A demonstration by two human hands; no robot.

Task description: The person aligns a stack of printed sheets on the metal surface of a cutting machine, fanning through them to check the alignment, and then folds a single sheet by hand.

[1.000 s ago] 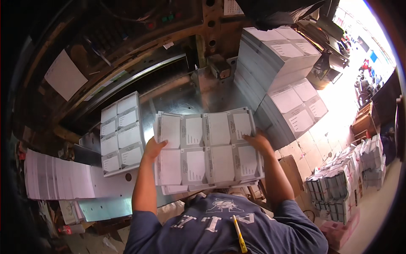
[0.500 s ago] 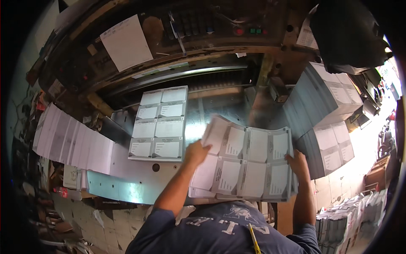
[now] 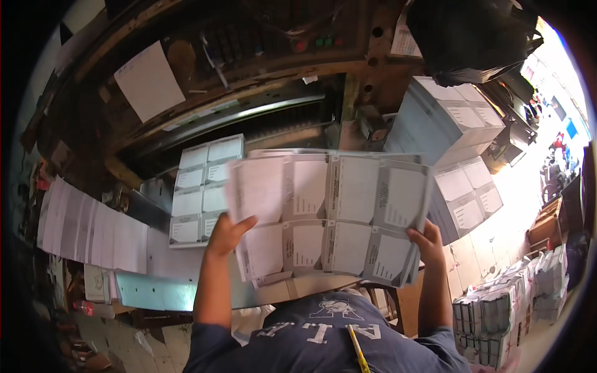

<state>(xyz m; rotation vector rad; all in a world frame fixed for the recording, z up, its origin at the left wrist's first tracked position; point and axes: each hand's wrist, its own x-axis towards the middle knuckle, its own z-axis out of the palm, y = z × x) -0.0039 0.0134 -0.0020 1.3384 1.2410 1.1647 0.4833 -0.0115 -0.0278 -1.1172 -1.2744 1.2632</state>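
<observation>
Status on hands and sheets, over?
Left hand gripping printed sheets, left edge; right hand, right edge. Sheet edges uneven. Printed stack partly hidden behind left hand.

Paper stack (image 3: 188, 202) partly hidden behind printed sheets (image 3: 329, 217), their small lettering (image 3: 336, 183) illegible

I watch from far off as the left hand (image 3: 229, 236) and right hand (image 3: 428, 241) hold a messy bunch of paper sheets (image 3: 351, 193) by its two sides. I see a neat paper pile (image 3: 190, 166) on the left, and a tall paper stack (image 3: 429, 130) and a black bag (image 3: 476, 37) on the right.
</observation>
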